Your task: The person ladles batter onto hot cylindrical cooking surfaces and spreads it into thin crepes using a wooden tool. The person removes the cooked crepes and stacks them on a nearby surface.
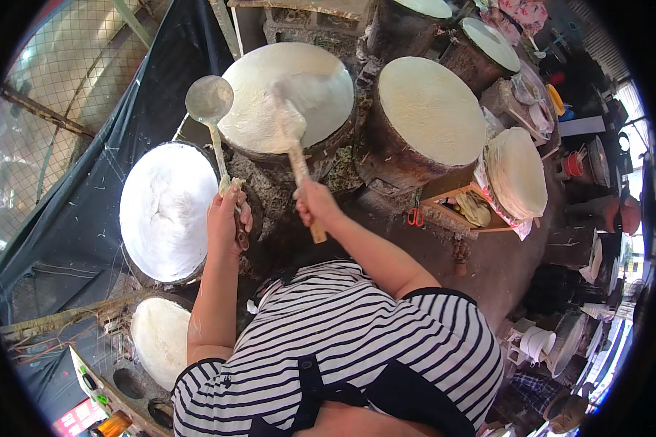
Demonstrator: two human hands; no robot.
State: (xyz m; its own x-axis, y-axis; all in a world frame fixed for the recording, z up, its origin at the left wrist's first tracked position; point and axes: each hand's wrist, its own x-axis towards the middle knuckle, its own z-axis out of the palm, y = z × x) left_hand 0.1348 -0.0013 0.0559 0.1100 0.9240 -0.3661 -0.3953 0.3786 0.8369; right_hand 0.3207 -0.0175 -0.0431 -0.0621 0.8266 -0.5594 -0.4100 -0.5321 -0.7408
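My left hand (228,222) is closed around the handle of a metal ladle (209,100), held upright with its bowl at the left edge of a round griddle (254,152). Pale batter (259,80) covers most of that griddle's top. My right hand (316,205) grips the wooden handle of a flat spreader (299,162). Its batter-coated blade rests on the layer, and a smeared, steamy patch lies just beyond it. Left of my left hand stands a wide round vessel (169,211) with a bright white surface; glare hides whether it is liquid.
Another batter-covered griddle (431,109) stands to the right, with a stack of thin round sheets (517,175) beside it. Red-handled scissors (415,217) hang below. Farther griddles (492,44) line the back. A black tarp (142,120) borders the left; a pale round surface (160,341) sits lower left.
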